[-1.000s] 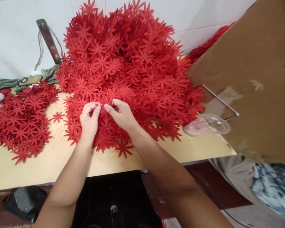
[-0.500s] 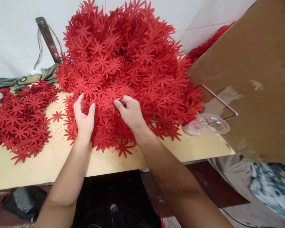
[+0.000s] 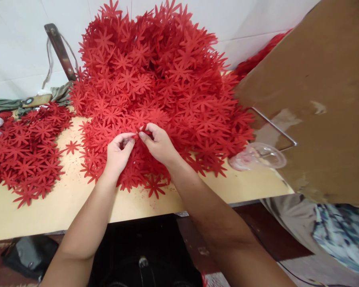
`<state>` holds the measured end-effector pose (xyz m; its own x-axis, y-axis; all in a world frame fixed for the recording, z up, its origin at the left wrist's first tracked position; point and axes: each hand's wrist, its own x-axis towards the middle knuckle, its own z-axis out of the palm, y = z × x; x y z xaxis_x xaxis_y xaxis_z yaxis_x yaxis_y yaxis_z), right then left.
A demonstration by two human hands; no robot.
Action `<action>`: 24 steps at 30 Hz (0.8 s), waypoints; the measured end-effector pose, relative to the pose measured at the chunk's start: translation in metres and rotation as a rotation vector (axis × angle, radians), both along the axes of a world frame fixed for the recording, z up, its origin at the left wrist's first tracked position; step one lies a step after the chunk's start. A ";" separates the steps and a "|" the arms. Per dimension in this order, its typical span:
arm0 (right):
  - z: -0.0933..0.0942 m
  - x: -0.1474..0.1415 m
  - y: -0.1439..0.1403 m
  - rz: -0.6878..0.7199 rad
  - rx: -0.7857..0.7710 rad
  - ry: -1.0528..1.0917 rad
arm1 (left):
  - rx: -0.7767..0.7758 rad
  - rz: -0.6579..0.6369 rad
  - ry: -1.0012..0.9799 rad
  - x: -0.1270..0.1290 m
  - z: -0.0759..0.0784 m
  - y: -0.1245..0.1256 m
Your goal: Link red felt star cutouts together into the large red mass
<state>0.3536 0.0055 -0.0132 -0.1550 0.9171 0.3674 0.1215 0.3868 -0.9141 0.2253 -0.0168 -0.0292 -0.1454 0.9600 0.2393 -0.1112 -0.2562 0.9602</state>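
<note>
Red flower cutout, seemingly one, pinched between left hand, right hand

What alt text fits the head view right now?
Both hands, left hand and right hand, pinch one red flower cutout at the front of a tall red pile on a tan table; a smaller pile lies left.

flowers: matt red felt-like cutouts
table: smooth pale wood, dusted with red flecks
board: rough brown cardboard, stained
lid: clear glossy plastic
rod: shiny metal
</note>
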 end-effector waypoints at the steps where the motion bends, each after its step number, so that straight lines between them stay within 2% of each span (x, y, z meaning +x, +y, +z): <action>1: -0.001 0.000 0.000 0.056 -0.028 0.036 | 0.003 0.014 -0.023 0.000 0.000 0.001; 4: -0.002 0.001 0.000 0.108 -0.081 0.082 | -0.010 0.034 -0.083 0.000 -0.001 0.002; 10: -0.002 0.002 -0.006 -0.152 -0.029 -0.136 | -0.118 -0.039 -0.093 0.004 0.005 -0.002; 14: -0.001 -0.001 -0.008 -0.230 0.035 -0.195 | -0.135 -0.061 -0.102 0.004 0.008 -0.006; 19: -0.007 -0.006 -0.005 -0.128 0.043 -0.141 | -0.090 -0.058 -0.112 0.002 0.004 -0.003; 24: -0.013 -0.008 -0.008 0.000 -0.032 -0.132 | 0.026 0.083 0.040 -0.002 -0.002 0.001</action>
<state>0.3460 -0.0024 -0.0260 -0.1996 0.9282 0.3140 0.2413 0.3572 -0.9023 0.2237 -0.0161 -0.0310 -0.2140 0.9385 0.2708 -0.0500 -0.2874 0.9565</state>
